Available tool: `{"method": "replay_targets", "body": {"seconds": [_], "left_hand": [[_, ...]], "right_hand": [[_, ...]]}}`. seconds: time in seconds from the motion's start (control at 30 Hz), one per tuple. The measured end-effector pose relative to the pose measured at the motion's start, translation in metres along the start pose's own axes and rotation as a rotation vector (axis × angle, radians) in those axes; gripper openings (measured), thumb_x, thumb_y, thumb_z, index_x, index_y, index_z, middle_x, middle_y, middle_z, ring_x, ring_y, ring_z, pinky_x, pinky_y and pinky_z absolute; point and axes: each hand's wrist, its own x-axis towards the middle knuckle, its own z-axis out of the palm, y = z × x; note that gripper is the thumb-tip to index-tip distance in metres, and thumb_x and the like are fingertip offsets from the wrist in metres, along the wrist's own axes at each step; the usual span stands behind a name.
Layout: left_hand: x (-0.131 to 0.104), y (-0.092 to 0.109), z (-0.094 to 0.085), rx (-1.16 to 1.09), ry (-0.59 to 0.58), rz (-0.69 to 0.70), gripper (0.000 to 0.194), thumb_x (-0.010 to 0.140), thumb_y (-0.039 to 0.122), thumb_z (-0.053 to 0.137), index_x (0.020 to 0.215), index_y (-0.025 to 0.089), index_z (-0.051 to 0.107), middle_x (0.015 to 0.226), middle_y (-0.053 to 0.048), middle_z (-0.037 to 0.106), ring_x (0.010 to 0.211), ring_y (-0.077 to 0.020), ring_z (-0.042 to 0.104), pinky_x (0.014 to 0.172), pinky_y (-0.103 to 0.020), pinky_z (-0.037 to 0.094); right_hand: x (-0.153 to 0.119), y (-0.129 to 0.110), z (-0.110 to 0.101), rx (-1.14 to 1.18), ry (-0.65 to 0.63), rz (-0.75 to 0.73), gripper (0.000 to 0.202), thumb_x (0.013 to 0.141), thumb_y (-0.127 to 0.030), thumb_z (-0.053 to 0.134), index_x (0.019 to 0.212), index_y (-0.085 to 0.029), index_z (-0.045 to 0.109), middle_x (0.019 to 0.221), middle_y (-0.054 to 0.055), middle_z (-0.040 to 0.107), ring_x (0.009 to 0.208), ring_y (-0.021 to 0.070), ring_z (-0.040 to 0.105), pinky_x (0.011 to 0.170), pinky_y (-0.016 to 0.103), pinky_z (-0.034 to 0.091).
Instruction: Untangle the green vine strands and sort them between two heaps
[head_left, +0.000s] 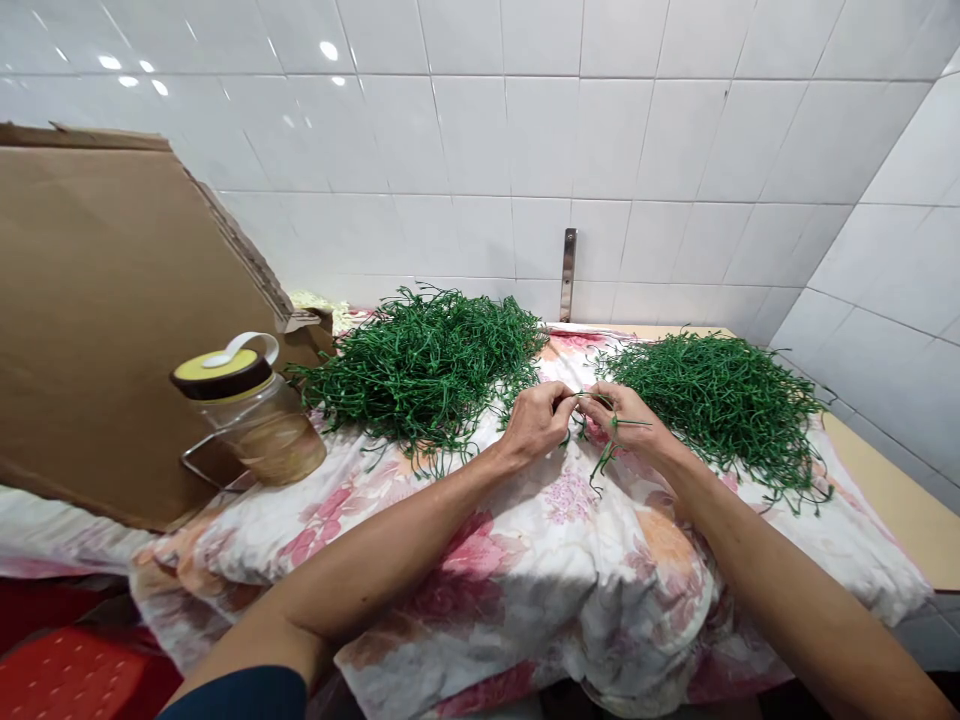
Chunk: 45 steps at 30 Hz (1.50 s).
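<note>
My left hand point(534, 422) and my right hand point(628, 418) meet over the cloth, fingertips almost touching. Both pinch a thin green stem point(582, 394), which looks like plastic. More stems point(606, 455) stick out from my right hand and hang below its fingers. Behind my left hand lies a large tangled pile of green stems point(427, 365). A second pile of such stems point(720, 405) sits to the right, beyond my right wrist. The fingers partly hide where the held stem is gripped.
A floral cloth point(525, 590) covers the table point(892, 500). On the left stand a yellow-lidded jar point(262, 420) of brownish liquid and a big cardboard box point(112, 330). A red stool point(82, 675) is at lower left. A metal strip point(568, 275) rises against the tiled wall point(465, 130).
</note>
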Motion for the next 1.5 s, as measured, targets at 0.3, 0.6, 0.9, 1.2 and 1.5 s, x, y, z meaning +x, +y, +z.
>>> {"method": "replay_targets", "body": {"seconds": [0.3,0.6,0.9,1.2,1.5], "left_hand": [[-0.001,0.002,0.002,0.004,-0.039,-0.047,0.019,0.089,0.025,0.060,0.076,0.015,0.067,0.066,0.001,0.061,0.060,-0.0111,0.048,0.061,-0.026,0.034],[0.000,0.016,-0.002,-0.257,-0.037,-0.188,0.024,0.086,0.033,0.064,0.070,0.015,0.065,0.062,0.002,0.056,0.057,-0.0101,0.046,0.057,-0.025,0.033],[0.011,0.000,0.000,-0.777,-0.105,-0.470,0.035,0.071,0.045,0.080,0.074,0.012,0.068,0.066,-0.002,0.060,0.052,-0.0070,0.047,0.048,-0.021,0.031],[0.010,0.002,0.002,-0.812,-0.053,-0.434,0.033,0.071,0.041,0.081,0.074,0.012,0.065,0.065,0.000,0.061,0.053,-0.0072,0.049,0.051,-0.022,0.037],[0.010,0.003,0.001,-0.795,-0.064,-0.404,0.044,0.067,0.053,0.083,0.076,0.012,0.069,0.064,0.000,0.061,0.052,-0.0081,0.050,0.050,-0.022,0.036]], "right_hand": [[0.000,0.002,-0.005,-0.497,0.058,-0.170,0.023,0.092,-0.037,0.054,0.079,-0.020,0.060,0.068,0.000,0.056,0.062,0.0148,0.047,0.059,0.027,0.034],[0.002,-0.002,-0.042,-0.839,0.570,-0.163,0.021,0.094,-0.027,0.047,0.082,-0.019,0.062,0.083,0.009,0.066,0.075,0.0220,0.057,0.072,0.033,0.041],[-0.004,-0.014,-0.065,-0.869,0.713,-0.342,0.033,0.084,-0.019,0.056,0.113,-0.013,0.070,0.124,0.020,0.065,0.111,0.0327,0.062,0.096,0.044,0.049],[-0.007,-0.019,-0.016,-0.254,0.128,-0.104,0.027,0.091,-0.043,0.063,0.082,-0.019,0.071,0.073,0.004,0.069,0.065,0.0176,0.059,0.060,0.028,0.045],[-0.009,-0.019,-0.004,0.067,-0.088,0.102,0.025,0.080,-0.042,0.073,0.077,-0.019,0.064,0.059,-0.002,0.060,0.041,0.0101,0.044,0.038,0.023,0.031]]}}
